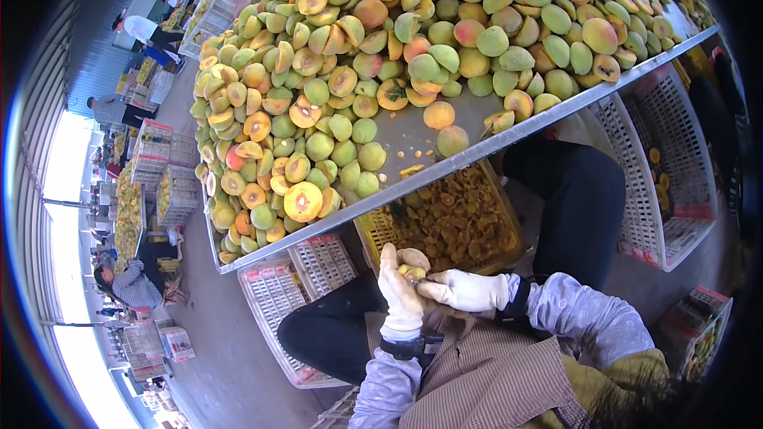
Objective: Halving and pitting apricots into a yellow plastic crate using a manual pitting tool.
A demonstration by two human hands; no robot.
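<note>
Over my lap, both gloved hands meet in front of the table. My left hand (400, 292) is closed round a yellow peach piece (412, 272), held up between thumb and fingers. Against it presses my right hand (467, 291), its fingers closed; a small dark thing shows at its fingertips, too little to name. Just beyond, a metal-rimmed table (477, 148) bears a big heap of green, yellow and reddish peaches (318, 143), many cut in halves. Below the rim stands a yellow crate (377, 230) with brownish-yellow fruit scraps (457, 222).
White slatted crates (270, 294) stand left of my knee, and a larger white crate (636, 159) with a few orange pieces is at my right. Another crate (703, 322) sits low right. Across the floor are stacked crates (151, 151) and several people (131, 282).
</note>
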